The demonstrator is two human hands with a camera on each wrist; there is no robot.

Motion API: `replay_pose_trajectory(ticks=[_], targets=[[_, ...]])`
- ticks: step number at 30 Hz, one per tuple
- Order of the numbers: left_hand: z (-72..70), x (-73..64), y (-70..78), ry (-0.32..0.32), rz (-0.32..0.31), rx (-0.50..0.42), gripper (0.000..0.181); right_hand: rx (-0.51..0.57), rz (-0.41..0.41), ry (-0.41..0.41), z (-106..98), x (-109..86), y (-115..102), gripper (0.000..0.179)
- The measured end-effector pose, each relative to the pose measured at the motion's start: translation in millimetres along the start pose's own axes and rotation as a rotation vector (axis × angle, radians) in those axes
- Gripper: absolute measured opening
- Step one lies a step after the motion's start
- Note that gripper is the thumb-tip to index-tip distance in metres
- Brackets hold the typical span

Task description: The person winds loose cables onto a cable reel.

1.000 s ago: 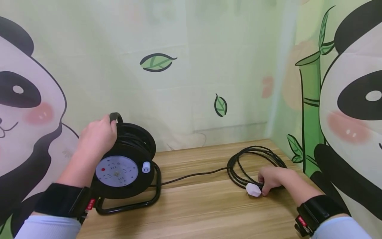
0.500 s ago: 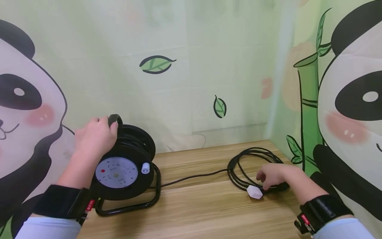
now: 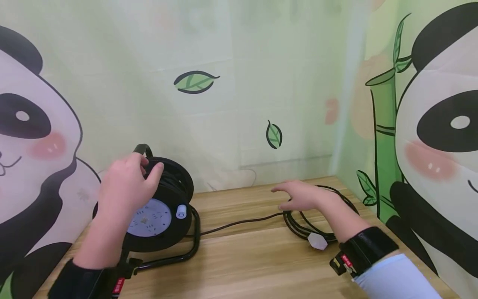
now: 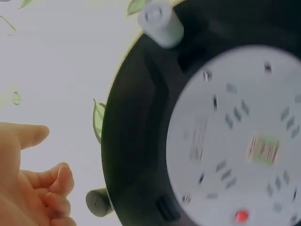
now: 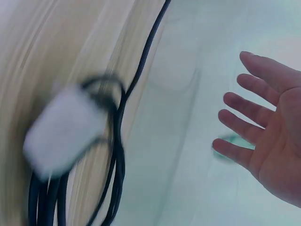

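A black cable reel [image 3: 149, 224] with a pale round socket face [image 4: 221, 141] stands at the left of the table, on a tubular black frame. My left hand [image 3: 130, 182] is off its top handle [image 3: 143, 149], with thumb apart, fingers loosely bent and nothing held; in the left wrist view the hand [image 4: 37, 183] is beside the reel's rim. To the right lies a loose coil of black cable [image 3: 298, 226] with a white plug [image 3: 317, 240], linked to the reel by one strand. Over the coil hovers my right hand [image 3: 302, 196], its fingers spread and holding nothing in the right wrist view.
The wooden table [image 3: 239, 261] reaches back to a pale green printed curtain [image 3: 239, 104] with pandas, leaves and bamboo. A white winding knob [image 3: 181, 211] sticks out from the reel's face. The cable strand [image 3: 242, 222] crosses the table between reel and coil.
My left hand has let go of the reel's handle and moved slightly right and down. My right hand has lifted off the coil near the plug and moved left and up.
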State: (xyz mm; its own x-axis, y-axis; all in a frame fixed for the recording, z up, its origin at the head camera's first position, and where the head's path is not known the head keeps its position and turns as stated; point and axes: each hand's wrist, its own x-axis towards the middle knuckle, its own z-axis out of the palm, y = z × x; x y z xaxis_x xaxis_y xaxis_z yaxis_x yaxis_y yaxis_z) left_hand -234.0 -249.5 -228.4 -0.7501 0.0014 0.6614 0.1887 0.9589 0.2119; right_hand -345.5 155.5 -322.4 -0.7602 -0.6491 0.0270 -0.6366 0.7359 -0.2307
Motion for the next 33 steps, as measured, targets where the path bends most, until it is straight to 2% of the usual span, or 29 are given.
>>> replay_pose_trajectory(ticks=[2,6,11,14,17,24,28,33], targets=[[5.2,-7.6,2.3,-0.044,0.0,-0.011,0.042,-0.006,-0.021,-0.012,9,16.1,-12,0.055],[13.7,-19.2,3.3,-0.166,-0.053,-0.021,0.046,-0.011,-0.06,-0.049,29,46.3,-41,0.055],[22.9,-25.1,4.3,-0.3,-0.106,-0.032,0.051,-0.004,-0.081,-0.104,50,78.8,-71,0.057],[31.3,-27.6,4.0,-0.356,-0.125,-0.052,0.05,-0.024,-0.073,-0.129,62,94.6,-83,0.058],[38.1,-29.8,2.7,-0.393,-0.151,-0.067,0.05,-0.048,-0.073,-0.149,78,108.6,-94,0.057],[52.5,-33.6,3.0,-0.42,-0.194,-0.063,0.058,-0.075,-0.086,-0.168,111,133.4,-117,0.056],[62.7,-38.7,2.7,-0.473,-0.242,-0.056,0.063,-0.085,-0.105,-0.174,124,142.8,-127,0.054],[73.2,-43.6,1.7,-0.524,-0.261,-0.06,0.062,-0.123,-0.133,-0.159,137,147.7,-133,0.038]])
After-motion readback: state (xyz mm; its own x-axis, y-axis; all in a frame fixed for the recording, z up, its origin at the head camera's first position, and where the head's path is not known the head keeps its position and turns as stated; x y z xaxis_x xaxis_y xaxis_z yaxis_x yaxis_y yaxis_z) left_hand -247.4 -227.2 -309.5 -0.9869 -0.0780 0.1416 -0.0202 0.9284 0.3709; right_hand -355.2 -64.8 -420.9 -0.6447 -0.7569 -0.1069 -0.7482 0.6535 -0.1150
